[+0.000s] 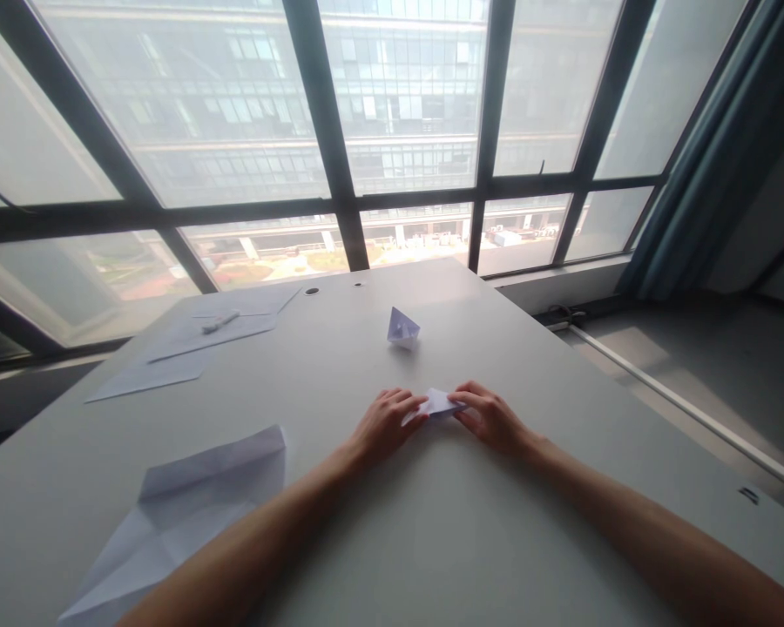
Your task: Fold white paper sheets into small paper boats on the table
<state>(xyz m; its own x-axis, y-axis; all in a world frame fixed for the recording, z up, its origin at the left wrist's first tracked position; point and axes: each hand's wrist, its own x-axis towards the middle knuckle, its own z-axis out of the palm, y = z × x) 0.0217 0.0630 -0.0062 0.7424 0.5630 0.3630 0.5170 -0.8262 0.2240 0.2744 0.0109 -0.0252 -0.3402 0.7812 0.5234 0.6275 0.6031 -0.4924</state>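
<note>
Between my two hands is a small piece of folded white paper [439,403], low over the white table [340,366]. The fingers of my left hand [389,422] pinch its left end. My right hand [490,420] grips the right end between thumb and fingers. My fingers cover both ends of the paper, so its full shape is hidden. Just beyond my hands stands a folded paper boat [403,329] with a pointed peak. A large creased sheet of paper [202,496] lies to the left, partly behind my left forearm.
Flat white sheets [235,333] lie at the table's far left, with a small white pen-like object [220,322] on them. Round cable holes [312,291] sit near the far edge. Tall windows [405,96] rise behind the table, and a blue curtain [699,174] hangs at right.
</note>
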